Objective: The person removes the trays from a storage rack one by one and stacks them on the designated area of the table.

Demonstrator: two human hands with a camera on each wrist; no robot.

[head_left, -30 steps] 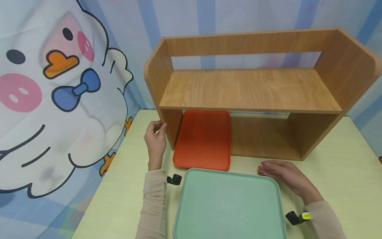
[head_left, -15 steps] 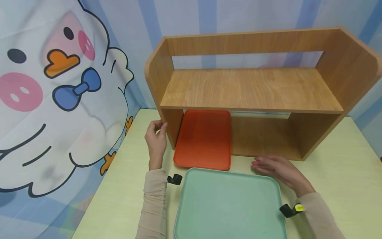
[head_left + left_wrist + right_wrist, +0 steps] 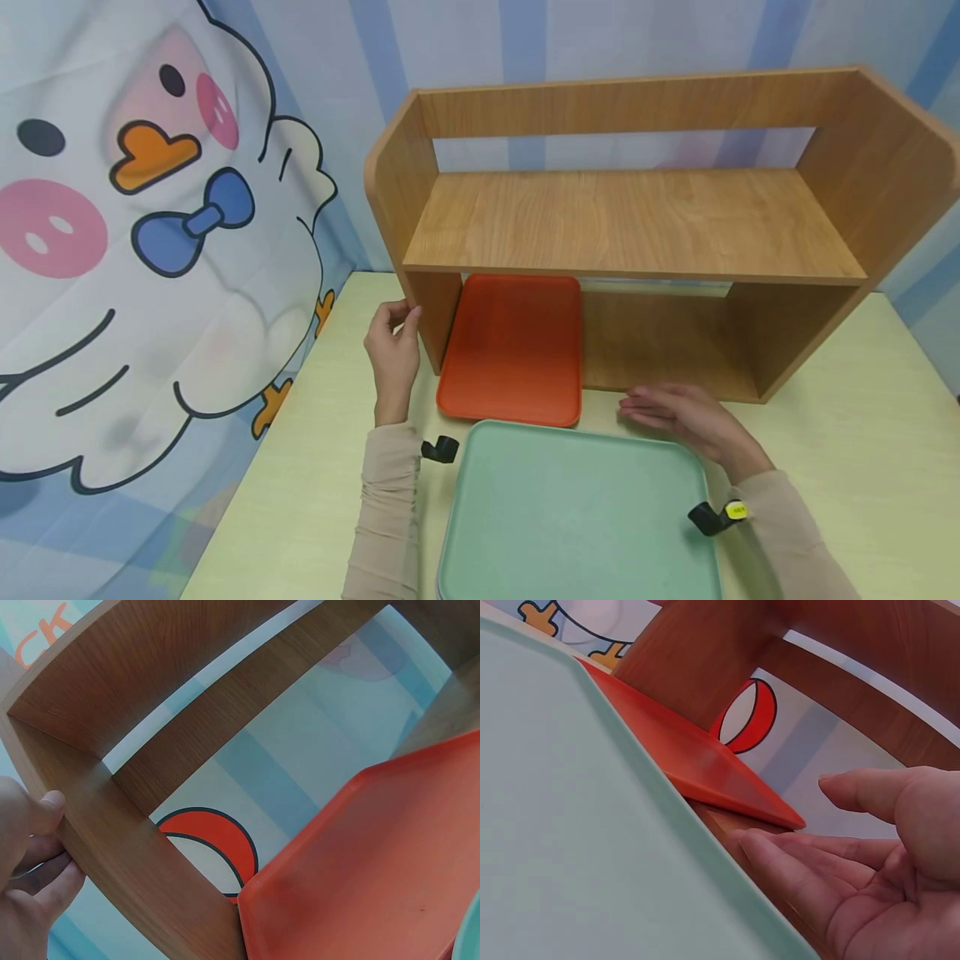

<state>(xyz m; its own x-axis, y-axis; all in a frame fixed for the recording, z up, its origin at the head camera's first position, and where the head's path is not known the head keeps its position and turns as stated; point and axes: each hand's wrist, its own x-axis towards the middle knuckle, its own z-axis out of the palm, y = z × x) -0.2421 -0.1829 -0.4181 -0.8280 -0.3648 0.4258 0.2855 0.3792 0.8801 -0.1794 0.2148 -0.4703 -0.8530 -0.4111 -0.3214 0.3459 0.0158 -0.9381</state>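
Note:
A two-tier wooden shelf [image 3: 630, 221] stands on the table. At its left side panel, my left hand [image 3: 392, 354] holds the front edge between thumb and bent fingers [image 3: 64, 889]. An orange tray [image 3: 513, 354] lies inside the lower left of the shelf, its near end sticking out in front. Closer to me lies a light green tray [image 3: 581, 517], its near end cut off by the frame. My right hand [image 3: 693, 425] hovers by the green tray's far right corner, fingers extended and thumb apart in the right wrist view, holding nothing.
The pale yellow table [image 3: 847, 467] extends to both sides of the shelf. A cloth printed with a cartoon duck [image 3: 202, 250] hangs at the left and behind. The lower tier's bottom board [image 3: 660, 342] shows right of the orange tray.
My right hand has moved left and slightly forward along the green tray's far edge, towards the orange tray. The left hand and both trays stay in place.

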